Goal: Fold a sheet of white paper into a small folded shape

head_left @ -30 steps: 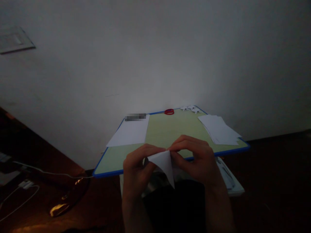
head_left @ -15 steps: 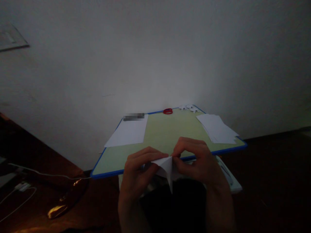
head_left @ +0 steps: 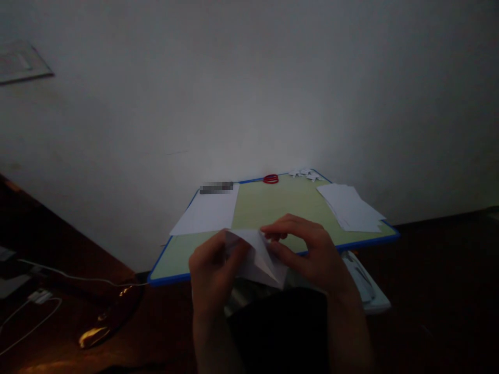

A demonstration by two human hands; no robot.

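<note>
A folded white sheet of paper (head_left: 255, 259), with creases and a pointed flap, is held up in front of the table's near edge. My left hand (head_left: 216, 272) grips its left side, the thumb lying on the near face and the other fingers mostly behind the sheet. At the upper right edge of the paper, my right hand (head_left: 307, 249) has its bent index finger and thumb against the fold. Its other fingers are curled and partly hidden.
The light green table (head_left: 273, 208) has a blue rim. On it lie a white sheet (head_left: 206, 213) at left, a paper stack (head_left: 349, 208) at right, red-handled scissors (head_left: 271, 179) and small folded paper pieces (head_left: 306, 174) at the back. A white cable (head_left: 81, 278) runs at left.
The folded paper has turned and opened out, showing more of its near face. My left hand has shifted slightly left, and my right index finger has moved left along the upper edge.
</note>
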